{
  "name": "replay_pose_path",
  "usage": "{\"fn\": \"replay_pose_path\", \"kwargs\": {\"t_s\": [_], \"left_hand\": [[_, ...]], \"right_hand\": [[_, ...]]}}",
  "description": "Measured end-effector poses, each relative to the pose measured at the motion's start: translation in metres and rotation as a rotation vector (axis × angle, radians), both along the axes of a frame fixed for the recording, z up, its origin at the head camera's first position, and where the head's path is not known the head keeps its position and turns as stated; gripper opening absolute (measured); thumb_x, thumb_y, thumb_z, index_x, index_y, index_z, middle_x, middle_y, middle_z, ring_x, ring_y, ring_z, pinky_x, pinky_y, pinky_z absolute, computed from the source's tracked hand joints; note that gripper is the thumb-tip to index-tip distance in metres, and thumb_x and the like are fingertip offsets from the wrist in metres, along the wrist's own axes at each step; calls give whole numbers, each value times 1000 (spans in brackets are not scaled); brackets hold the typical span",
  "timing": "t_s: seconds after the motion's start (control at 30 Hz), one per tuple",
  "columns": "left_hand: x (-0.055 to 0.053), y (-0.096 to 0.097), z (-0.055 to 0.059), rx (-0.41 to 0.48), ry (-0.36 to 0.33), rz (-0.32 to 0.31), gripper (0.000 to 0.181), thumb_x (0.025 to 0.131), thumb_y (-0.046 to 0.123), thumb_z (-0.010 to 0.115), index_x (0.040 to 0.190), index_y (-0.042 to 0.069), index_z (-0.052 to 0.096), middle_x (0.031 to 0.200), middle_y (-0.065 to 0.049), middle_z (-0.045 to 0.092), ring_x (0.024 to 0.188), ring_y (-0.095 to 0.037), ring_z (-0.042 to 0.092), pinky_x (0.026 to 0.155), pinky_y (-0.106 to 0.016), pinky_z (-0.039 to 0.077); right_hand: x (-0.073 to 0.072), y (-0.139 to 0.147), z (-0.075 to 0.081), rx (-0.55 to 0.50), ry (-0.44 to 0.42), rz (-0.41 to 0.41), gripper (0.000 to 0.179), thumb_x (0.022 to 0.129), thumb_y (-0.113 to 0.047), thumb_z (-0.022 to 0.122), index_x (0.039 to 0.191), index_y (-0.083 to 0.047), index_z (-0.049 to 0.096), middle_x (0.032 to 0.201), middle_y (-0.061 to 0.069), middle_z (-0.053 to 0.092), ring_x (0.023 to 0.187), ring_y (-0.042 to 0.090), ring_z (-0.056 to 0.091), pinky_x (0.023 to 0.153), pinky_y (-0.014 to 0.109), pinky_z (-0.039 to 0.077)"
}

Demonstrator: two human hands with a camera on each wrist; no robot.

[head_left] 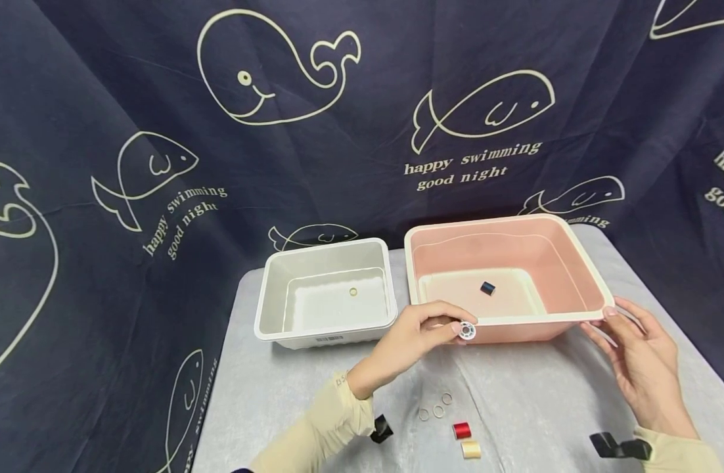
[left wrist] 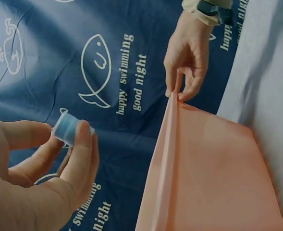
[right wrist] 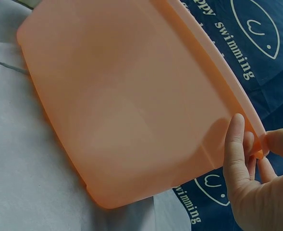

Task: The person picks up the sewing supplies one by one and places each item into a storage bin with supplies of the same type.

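My left hand point(head_left: 418, 332) pinches a small thread spool point(head_left: 467, 330) between thumb and fingers, just at the front rim of the pink basin point(head_left: 551, 333). In the left wrist view the spool point(left wrist: 68, 129) shows light blue thread and pale ends. My right hand point(head_left: 648, 364) grips the basin's front right corner, thumb on one side of the rim and fingers under it, as the right wrist view also shows. A dark blue thread spool point(head_left: 487, 288) lies on the basin's floor.
Left of the basin stands a grey-white basin point(head_left: 326, 332) with a small ring point(head_left: 353, 292) inside. On the grey cloth-covered table point(head_left: 244, 394) lie several thin rings point(head_left: 438, 411), a red spool point(head_left: 462, 430) and a yellow spool point(head_left: 471, 449). Dark printed curtains hang behind.
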State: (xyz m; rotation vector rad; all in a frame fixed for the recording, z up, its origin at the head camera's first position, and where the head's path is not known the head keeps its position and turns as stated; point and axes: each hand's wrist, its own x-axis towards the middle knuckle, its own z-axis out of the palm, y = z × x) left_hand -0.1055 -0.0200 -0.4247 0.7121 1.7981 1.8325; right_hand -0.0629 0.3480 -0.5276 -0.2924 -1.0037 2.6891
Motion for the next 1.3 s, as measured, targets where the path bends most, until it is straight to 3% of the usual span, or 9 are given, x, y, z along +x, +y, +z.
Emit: {"fn": "replay_pose_path", "kwargs": {"t_s": [0.07,0.13,0.37,0.73,0.87,1.03,1.3], "left_hand": [[-4,-1,2,4,-55,-11,28,101,7,65,127,3,71,120,-17,72,100,-2,71,96,-28,60],[-7,-1,4,-8,-68,-26,32,99,3,67,130,3,69,123,-16,71,104,-1,70,97,-26,59],[-20,1,6,-62,-13,-4,35,93,1,72,127,6,70,121,-7,70,106,1,69,91,-18,56],[-44,9,14,-123,44,13,32,92,0,74,124,6,72,121,-11,73,100,-1,71,86,-22,60],[-60,15,10,-155,77,57,30,92,0,75,122,6,73,119,-10,74,97,-2,71,86,-22,60],[-79,25,0,-143,69,102,32,91,-1,76,122,2,72,118,-14,74,94,-4,72,88,-24,61],[-91,41,-7,-185,83,117,31,91,0,77,122,2,72,115,-17,76,91,-7,75,86,-22,61]], "right_hand": [[0,0,0,5,-1,0,37,100,15,51,128,-3,66,110,12,77,91,25,79,79,40,63],[0,0,0,9,-3,0,37,100,15,52,128,-4,66,109,12,77,90,25,79,79,40,63],[1,-1,-1,-6,11,15,37,100,15,51,129,-3,66,107,14,77,90,26,79,80,41,63],[1,0,-1,6,1,12,36,100,15,51,128,-4,66,107,13,76,90,25,79,80,39,63],[1,1,-1,0,-2,16,36,100,15,51,127,-4,66,108,13,76,92,25,79,81,39,63],[0,1,0,-16,2,15,35,100,16,50,126,-2,66,109,13,75,95,27,79,82,39,63],[0,0,2,-35,12,20,36,100,17,49,126,-1,66,109,14,74,96,27,79,82,40,63]]}}
